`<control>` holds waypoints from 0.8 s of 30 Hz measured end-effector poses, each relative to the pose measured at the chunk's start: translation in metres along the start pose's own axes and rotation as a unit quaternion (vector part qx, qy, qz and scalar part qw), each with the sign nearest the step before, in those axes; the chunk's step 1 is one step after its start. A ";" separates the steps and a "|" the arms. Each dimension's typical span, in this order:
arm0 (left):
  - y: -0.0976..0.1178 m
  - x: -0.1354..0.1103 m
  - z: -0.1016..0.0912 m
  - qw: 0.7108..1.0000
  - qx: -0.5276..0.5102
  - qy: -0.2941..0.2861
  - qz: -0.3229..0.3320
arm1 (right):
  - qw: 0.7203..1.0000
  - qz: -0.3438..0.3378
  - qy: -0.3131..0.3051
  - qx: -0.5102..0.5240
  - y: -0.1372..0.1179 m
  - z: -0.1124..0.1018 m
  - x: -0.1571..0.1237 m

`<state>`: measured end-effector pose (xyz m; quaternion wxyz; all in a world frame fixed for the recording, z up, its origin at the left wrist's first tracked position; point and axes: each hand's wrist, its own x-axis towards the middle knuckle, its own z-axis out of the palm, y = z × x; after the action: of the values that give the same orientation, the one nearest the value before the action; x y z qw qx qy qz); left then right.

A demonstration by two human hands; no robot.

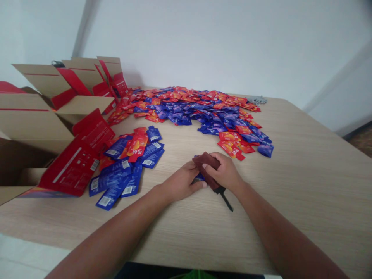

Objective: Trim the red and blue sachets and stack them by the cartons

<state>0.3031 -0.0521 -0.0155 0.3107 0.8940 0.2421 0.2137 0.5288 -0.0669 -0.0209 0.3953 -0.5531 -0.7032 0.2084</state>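
My right hand point(223, 172) is closed around a dark maroon hand-sized tool point(209, 170) with a thin black tail hanging towards me. My left hand point(183, 182) is pressed low at the table, its thumb and fingers on a blue sachet point(199, 178) that is mostly hidden under the tool. The tool's far end lies over the fingers of my left hand, so the contact there cannot be made out. To the left lies a loose heap of blue sachets point(132, 182) with barcodes, mixed with orange-red sachets point(138, 146).
A wide curved pile of red and blue sachets point(180, 108) spans the back of the table point(305, 186). Open cardboard boxes point(29, 124) with red flaps point(71, 168) stand along the left. A grey crumpled item point(257, 100) lies at the far right end of the pile.
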 end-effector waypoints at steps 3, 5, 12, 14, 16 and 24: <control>-0.002 0.000 -0.004 1.000 0.012 0.001 -0.009 | 1.000 -0.003 -0.005 0.000 0.002 0.001 0.000; -0.006 -0.001 -0.007 0.999 0.039 0.003 -0.016 | 1.000 -0.004 -0.010 -0.002 0.004 0.002 0.001; -0.016 -0.002 -0.007 0.992 0.089 -0.022 -0.090 | 0.997 -0.035 -0.061 -0.037 0.006 0.002 0.002; -0.019 -0.002 -0.006 0.992 0.078 -0.019 -0.095 | 0.996 -0.037 -0.066 -0.047 0.007 0.002 0.003; -0.021 -0.002 -0.004 0.992 0.065 -0.005 -0.105 | 0.995 -0.038 -0.071 -0.057 0.008 0.002 0.003; -0.032 -0.004 0.005 0.992 0.049 0.037 -0.112 | 0.983 -0.095 -0.147 -0.052 -0.003 0.000 0.000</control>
<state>0.2936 -0.0348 -0.0409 0.2789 0.8670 0.3619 0.1987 0.5274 -0.0678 -0.0187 0.2768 -0.4672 -0.8124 0.2123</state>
